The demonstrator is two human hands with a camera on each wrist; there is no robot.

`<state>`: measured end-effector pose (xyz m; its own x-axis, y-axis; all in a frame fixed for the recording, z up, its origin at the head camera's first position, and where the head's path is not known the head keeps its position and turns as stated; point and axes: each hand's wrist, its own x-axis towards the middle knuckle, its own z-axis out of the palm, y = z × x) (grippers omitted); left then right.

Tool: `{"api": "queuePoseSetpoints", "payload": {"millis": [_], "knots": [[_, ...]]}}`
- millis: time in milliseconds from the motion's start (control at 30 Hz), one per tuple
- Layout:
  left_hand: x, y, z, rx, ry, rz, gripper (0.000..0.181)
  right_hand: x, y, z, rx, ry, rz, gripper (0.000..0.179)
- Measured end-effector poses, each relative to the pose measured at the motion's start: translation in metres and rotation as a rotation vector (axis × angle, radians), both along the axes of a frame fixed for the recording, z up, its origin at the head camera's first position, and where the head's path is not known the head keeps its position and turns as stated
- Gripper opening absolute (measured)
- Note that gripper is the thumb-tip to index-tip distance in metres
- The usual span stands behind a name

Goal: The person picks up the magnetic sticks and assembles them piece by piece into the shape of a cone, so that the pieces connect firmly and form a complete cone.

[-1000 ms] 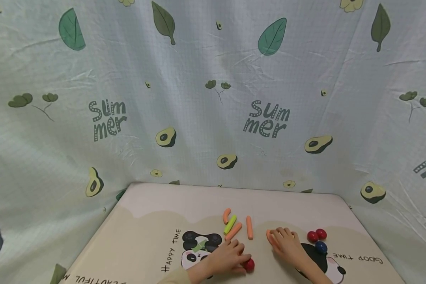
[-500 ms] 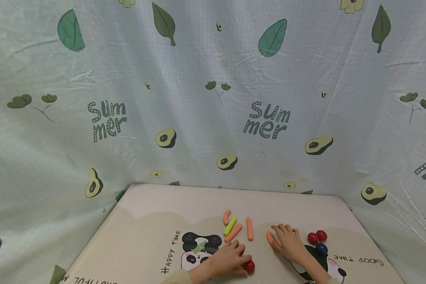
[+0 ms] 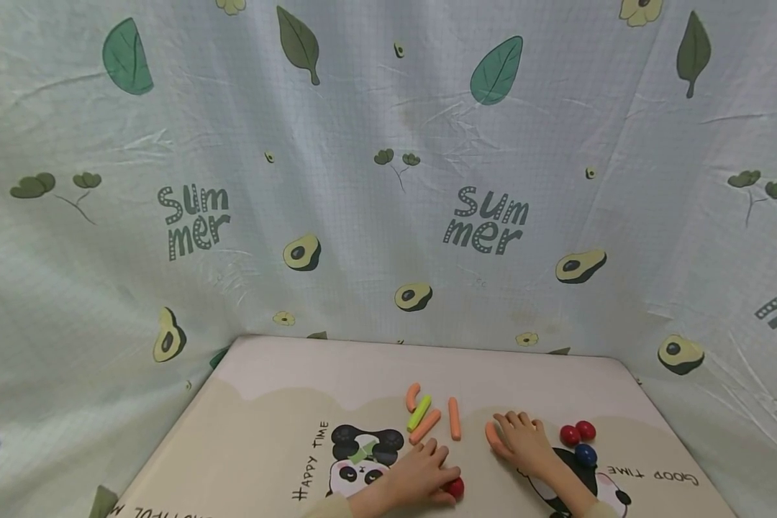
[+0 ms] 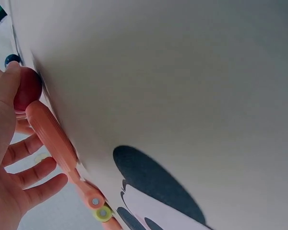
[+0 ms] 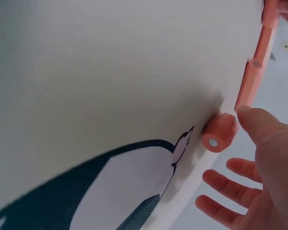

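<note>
My left hand (image 3: 419, 475) pinches a red ball (image 3: 455, 489) on the table near its front; its thumb covers part of the ball (image 4: 29, 88) in the left wrist view, where the other fingers are spread beside a ribbed orange stick (image 4: 52, 136). Further right, my right hand (image 3: 526, 446) lies next to a short curved orange piece (image 3: 494, 439). The right wrist view has the thumb tip close to that curved piece (image 5: 220, 133), with the other fingers loosely extended. Whether the thumb touches it, I cannot tell.
Beyond the left hand lie a curved orange piece (image 3: 413, 396), a yellow-green stick (image 3: 419, 414) and two straight orange sticks, one slanted (image 3: 424, 426), one upright in view (image 3: 454, 419). Two red balls (image 3: 578, 433) and a blue ball (image 3: 585, 455) sit right of my right hand.
My right hand's fingers have spread and shifted slightly away from the curved orange piece, which shows more. The left hand and the red ball have stayed nearly in place.
</note>
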<state>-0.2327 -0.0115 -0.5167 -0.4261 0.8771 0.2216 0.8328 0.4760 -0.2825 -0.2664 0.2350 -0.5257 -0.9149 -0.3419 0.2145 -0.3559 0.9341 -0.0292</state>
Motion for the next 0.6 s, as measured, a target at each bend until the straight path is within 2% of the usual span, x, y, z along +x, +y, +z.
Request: {"api": "queuePoseSetpoints", "payload": {"millis": [100,333,600], "knots": [[-0.0003,0.0002,-0.0011,-0.004,0.007,0.003,0.034,-0.0005,0.0004,-0.0021,0.002,-0.010,0.021,0.047],[0.0003,-0.0015,-0.0010,-0.010,0.072,-0.014,0.036,0.0013,0.0012,-0.0061,0.017,-0.015,0.055,0.051],[-0.0019,-0.0028,0.0018,-0.053,0.012,-0.007,0.036,0.0011,-0.0013,-0.0027,0.039,-0.001,0.049,0.048]]}}
